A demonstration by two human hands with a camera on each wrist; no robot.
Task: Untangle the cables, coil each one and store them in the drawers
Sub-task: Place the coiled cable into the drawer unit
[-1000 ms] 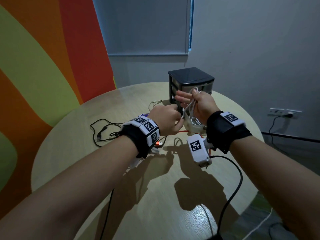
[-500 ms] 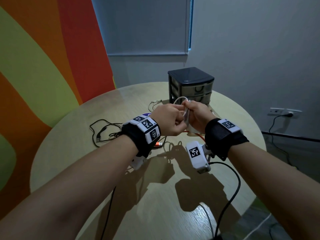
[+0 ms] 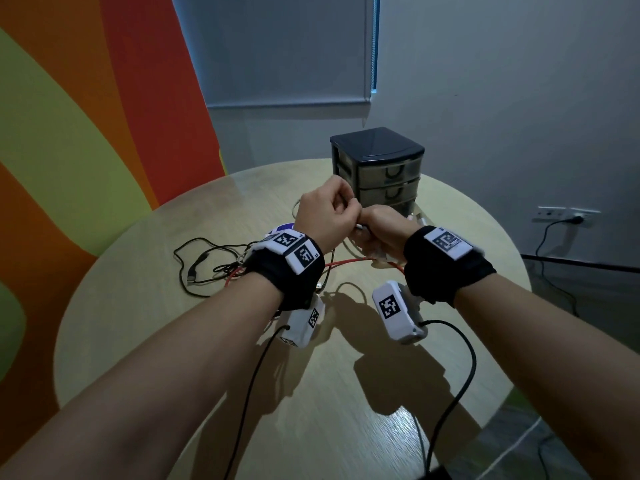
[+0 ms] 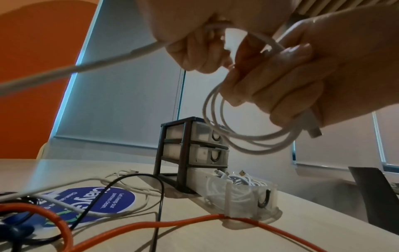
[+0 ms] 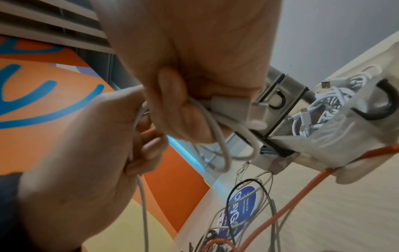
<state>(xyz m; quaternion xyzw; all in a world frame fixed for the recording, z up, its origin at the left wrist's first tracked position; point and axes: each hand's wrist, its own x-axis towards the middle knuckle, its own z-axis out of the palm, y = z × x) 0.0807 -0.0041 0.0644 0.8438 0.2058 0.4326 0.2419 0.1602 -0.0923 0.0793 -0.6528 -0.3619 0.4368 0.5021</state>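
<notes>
Two hands meet above desk (image 3: 145, 306) middle, just in front of drawer unit (image 3: 377, 157). Right hand (image 4: 287, 80) clenched round white cable coil (image 4: 248, 138), loops hanging below fist, plug end poking out by little finger. Left hand (image 3: 322, 213) pinches free tail, just left of right fist, touching it; tail runs down toward desk's left side. Next wrap: left hand nearer, carries tail over coil. Open bottom drawer (image 4: 250, 192) directly beneath, white cables inside. Versus a second ago: right fingers no longer spread, fists closer, lower. Orange cable (image 4: 151, 228), black cable (image 3: 194, 268) lie uncoiled.
</notes>
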